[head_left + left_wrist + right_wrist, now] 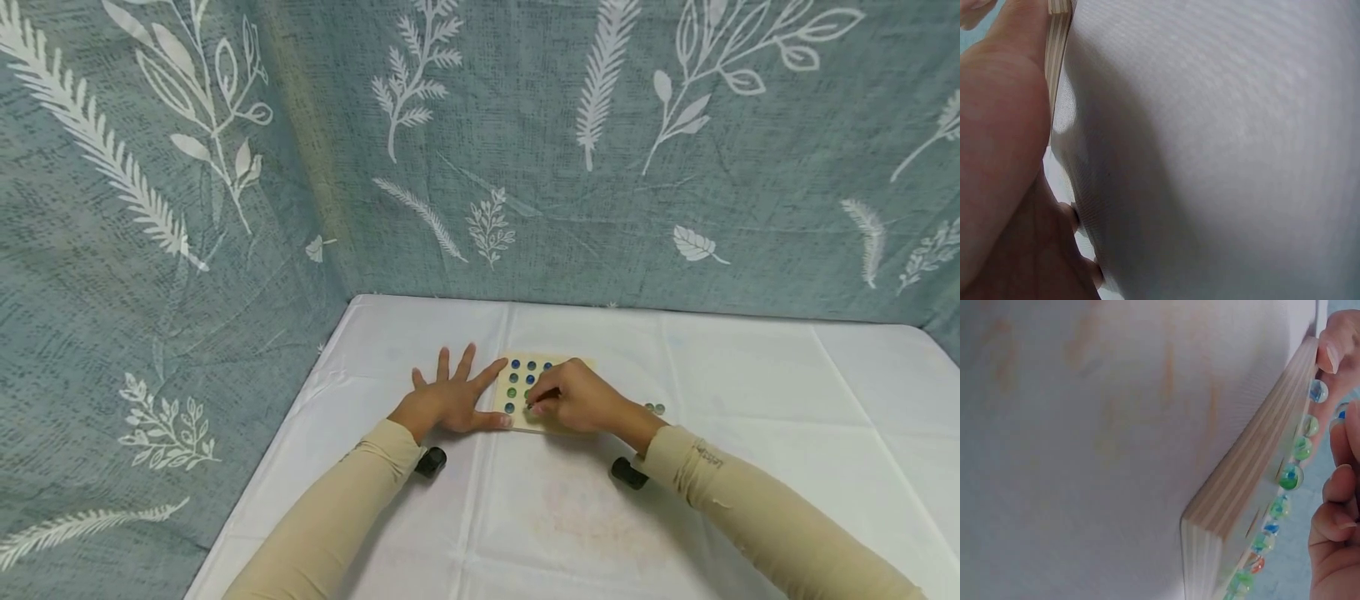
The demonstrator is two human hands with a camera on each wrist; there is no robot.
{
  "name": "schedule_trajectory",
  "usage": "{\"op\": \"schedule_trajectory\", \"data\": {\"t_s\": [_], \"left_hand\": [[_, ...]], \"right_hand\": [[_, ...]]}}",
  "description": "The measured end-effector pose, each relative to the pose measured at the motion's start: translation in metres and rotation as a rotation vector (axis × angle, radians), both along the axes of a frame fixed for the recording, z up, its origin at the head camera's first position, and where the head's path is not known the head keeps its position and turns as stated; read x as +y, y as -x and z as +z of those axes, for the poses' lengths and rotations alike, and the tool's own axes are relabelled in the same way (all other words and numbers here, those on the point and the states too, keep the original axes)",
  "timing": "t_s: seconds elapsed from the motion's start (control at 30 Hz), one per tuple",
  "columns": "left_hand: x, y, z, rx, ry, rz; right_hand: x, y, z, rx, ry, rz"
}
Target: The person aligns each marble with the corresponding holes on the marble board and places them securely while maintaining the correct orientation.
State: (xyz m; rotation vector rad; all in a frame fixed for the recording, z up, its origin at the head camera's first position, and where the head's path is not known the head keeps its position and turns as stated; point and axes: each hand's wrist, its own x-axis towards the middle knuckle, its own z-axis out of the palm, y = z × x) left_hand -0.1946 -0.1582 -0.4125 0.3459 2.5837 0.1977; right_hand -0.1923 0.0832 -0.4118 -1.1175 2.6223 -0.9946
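A light wooden board (pixel 500 398) lies flat on the table, its layered edge showing in the right wrist view. Rows of glass marbles (pixel 1290 477), blue, green and one with orange, sit on its top. My left hand (pixel 447 402) is spread at the board's left side, fingers straight, the thumb and index fingertips at its edge. Over the board, my right hand (pixel 576 397) pinches a clear marble with blue in it (pixel 1343 414) between thumb and fingers. That hand hides the board's right part in the head view.
A few loose marbles (pixel 659 409) lie on the white tablecloth (pixel 787 417), right of the board beside my right wrist. Black wrist cameras (pixel 431 462) sit under both forearms. A blue-grey leaf-patterned curtain (pixel 525 225) stands behind the table and along its left.
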Motion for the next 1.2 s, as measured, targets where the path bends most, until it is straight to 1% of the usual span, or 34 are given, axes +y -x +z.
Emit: {"op": "schedule_trajectory", "data": {"t_s": [0.2,0.37,0.6,0.73,0.8,0.87,0.93,1.07,1.2], "left_hand": [[0.0,-0.001,0.001,-0.004,0.005,-0.006],[0.001,-0.001,0.004,-0.013,0.006,-0.01],[-0.001,0.002,-0.001,-0.024,0.001,-0.004],[0.001,-0.001,0.002,-0.022,0.003,-0.005],[0.003,-0.002,0.004,-0.022,0.009,-0.009],[0.005,-0.003,0.004,-0.021,0.009,-0.011],[0.006,-0.003,0.004,-0.019,0.01,-0.011],[0.006,-0.002,0.004,-0.015,0.013,-0.008],[0.004,-0.001,0.005,-0.011,0.005,-0.002]], "right_hand": [[-0.003,0.0,0.001,0.021,-0.021,0.008],[-0.005,0.0,0.002,0.039,-0.04,0.011],[-0.008,0.001,-0.001,0.069,-0.091,0.019],[-0.009,0.0,-0.001,0.082,-0.115,0.025],[-0.007,-0.001,-0.001,0.079,-0.116,0.015],[-0.003,-0.003,0.0,0.051,-0.095,-0.016],[0.002,-0.004,0.0,0.004,-0.048,-0.063],[0.019,-0.004,0.0,-0.133,0.103,-0.163],[0.041,-0.004,0.003,-0.215,0.223,-0.22]]}}
